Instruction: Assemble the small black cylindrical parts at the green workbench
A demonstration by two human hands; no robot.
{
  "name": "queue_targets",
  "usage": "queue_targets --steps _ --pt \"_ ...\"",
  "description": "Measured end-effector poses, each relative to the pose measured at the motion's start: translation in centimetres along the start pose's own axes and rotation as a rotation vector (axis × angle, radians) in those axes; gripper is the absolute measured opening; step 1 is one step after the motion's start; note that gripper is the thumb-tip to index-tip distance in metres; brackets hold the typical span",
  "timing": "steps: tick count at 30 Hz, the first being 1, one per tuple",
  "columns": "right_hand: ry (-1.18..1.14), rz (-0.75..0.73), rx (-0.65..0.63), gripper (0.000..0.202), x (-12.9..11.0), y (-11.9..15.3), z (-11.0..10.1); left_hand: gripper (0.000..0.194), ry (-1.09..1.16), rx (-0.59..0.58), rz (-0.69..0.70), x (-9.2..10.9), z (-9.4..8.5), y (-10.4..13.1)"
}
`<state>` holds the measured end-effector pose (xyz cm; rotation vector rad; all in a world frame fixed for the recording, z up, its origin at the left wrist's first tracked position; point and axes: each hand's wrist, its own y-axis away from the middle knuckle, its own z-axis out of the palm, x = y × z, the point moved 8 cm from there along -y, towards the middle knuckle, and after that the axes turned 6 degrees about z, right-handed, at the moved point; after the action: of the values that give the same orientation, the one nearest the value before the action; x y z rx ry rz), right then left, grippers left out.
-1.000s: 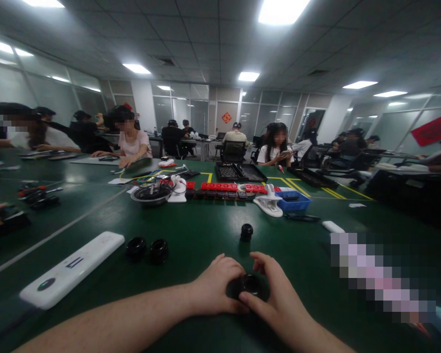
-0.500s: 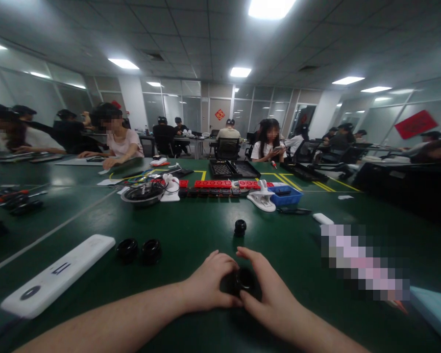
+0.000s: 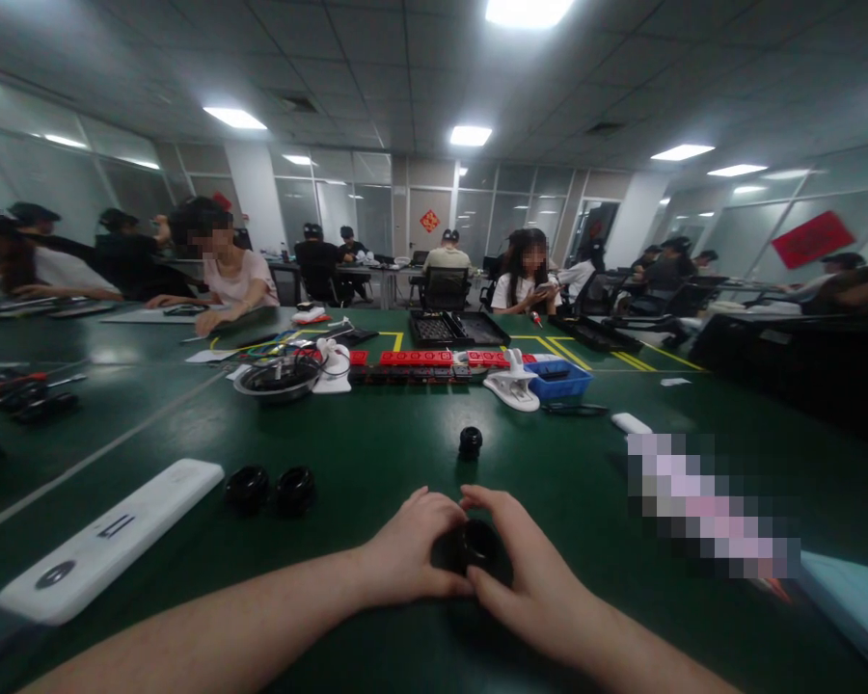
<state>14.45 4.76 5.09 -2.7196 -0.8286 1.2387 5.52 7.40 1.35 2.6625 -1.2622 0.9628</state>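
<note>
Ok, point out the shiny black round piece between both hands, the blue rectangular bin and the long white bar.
Shiny black round piece (image 3: 473,549): head view, exposed middle.
Blue rectangular bin (image 3: 560,387): head view, front wall.
Long white bar (image 3: 120,536): head view, upper face.

Left of the left grip (image 3: 414,551) lies a white bar (image 3: 122,533). Beyond it sit a bowl (image 3: 279,393), a red strip (image 3: 416,359), a white clip (image 3: 515,387) and a blue bin (image 3: 564,388). Right of the right grip (image 3: 536,571) lies something pale blue (image 3: 857,598).
</note>
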Motion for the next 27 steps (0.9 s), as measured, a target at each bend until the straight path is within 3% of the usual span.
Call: queue_targets --steps 5,8,11,17,21,27 --pt "0.071 0.151 0.077 0.056 1.5 -0.5 -0.2 0.039 -0.014 0.008 0.002 -0.1 0.1 -0.1" --pt "-0.01 0.092 -0.013 0.052 1.1 -0.4 0.5 0.044 -0.013 0.007 -0.002 -0.1 0.0 -0.1" --pt "-0.099 -0.008 -0.092 0.061 0.3 -0.1 0.9 0.055 0.001 -0.003 -0.008 -0.2 0.1 0.0" --pt "0.015 0.055 0.062 0.052 1.3 -0.4 -0.1 0.043 0.001 0.006 -0.003 -0.3 0.2 0.1" --pt "0.037 0.105 0.068 0.05 1.8 -0.5 0.2 0.042 0.003 0.011 -0.003 -0.2 0.2 0.1" --pt "-0.093 -0.092 -0.094 0.063 -0.3 0.1 0.8 0.059 0.002 -0.008 -0.019 -0.3 0.1 0.1"
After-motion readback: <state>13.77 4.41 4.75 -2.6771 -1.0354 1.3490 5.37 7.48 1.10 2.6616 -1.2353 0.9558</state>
